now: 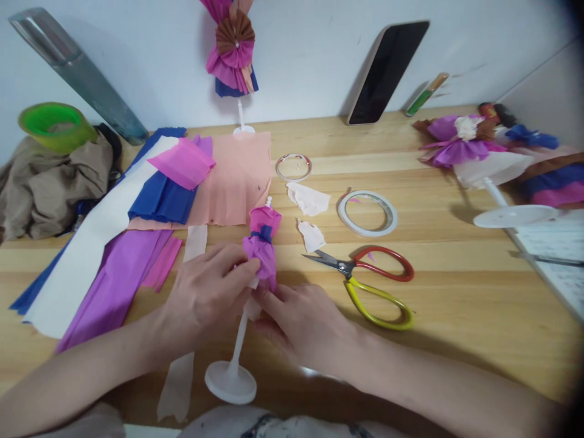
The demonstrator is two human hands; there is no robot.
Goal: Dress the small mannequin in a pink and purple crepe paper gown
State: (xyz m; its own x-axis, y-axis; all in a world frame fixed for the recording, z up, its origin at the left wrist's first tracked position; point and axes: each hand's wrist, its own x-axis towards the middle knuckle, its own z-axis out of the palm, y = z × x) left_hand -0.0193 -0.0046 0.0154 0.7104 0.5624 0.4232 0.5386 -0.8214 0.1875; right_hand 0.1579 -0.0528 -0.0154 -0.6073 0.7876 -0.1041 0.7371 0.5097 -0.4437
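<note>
A small white dress-form stand, clad in a magenta and purple crepe-paper dress with a dark blue waistband, leans between my hands. Its round white base shows below them. The fingers of my left hand are closed on the dress's lower edge from the left. From the right, my right hand pinches a piece of white crepe paper under the dress, around the pole. My fingers partly hide this white paper. Scissors with red and yellow handles lie open to the right of the dress.
Crepe-paper sheets, including a white one, are piled on the left. A tape roll, a bead dish and white scraps lie mid-table. A phone leans on the wall near another dressed stand. A third stand is at right.
</note>
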